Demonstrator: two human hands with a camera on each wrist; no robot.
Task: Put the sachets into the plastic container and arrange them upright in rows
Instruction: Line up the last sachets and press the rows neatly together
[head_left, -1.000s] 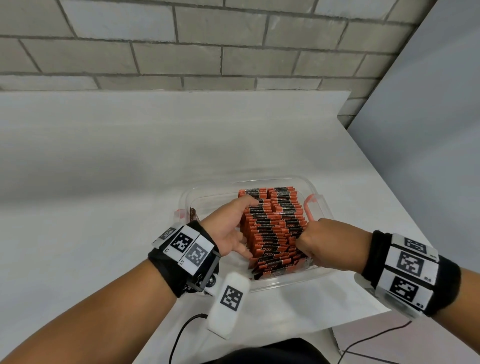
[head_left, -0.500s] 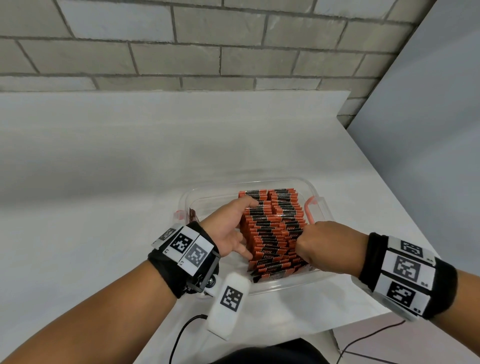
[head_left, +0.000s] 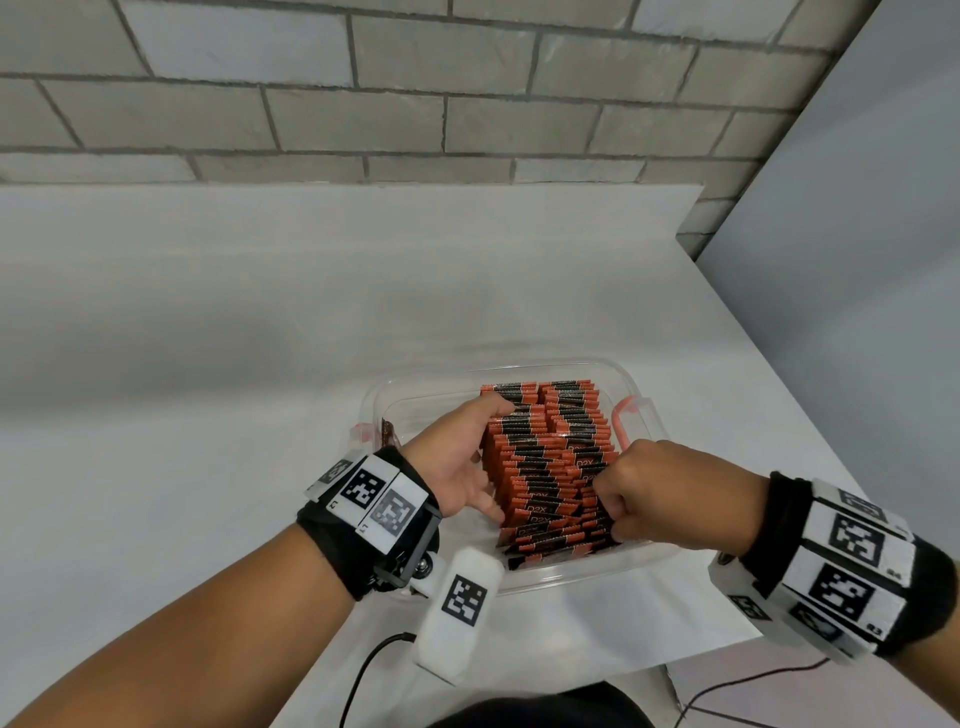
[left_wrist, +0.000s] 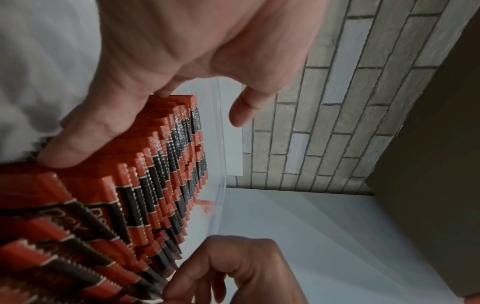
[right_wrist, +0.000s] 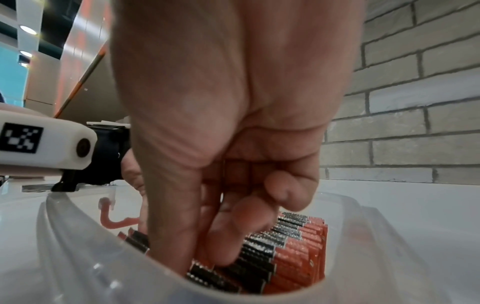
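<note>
Background: a wall (head_left: 363, 83) of pale grey blocks with dark mortar lines runs across the rear. In front of it lies a white worktop (head_left: 260, 322), matte and evenly lit — its far edge meets the wall, its right edge slants toward the viewer. To the right stands a smooth grey panel (head_left: 857, 249), meeting the wall at a corner. Below the worktop's near right corner, dark cables (head_left: 737, 686) trail over a light floor (head_left: 831, 696). In the right wrist view, ceiling lamps (right_wrist: 27, 30) glow at upper left — soft, diffuse light overall.
</note>
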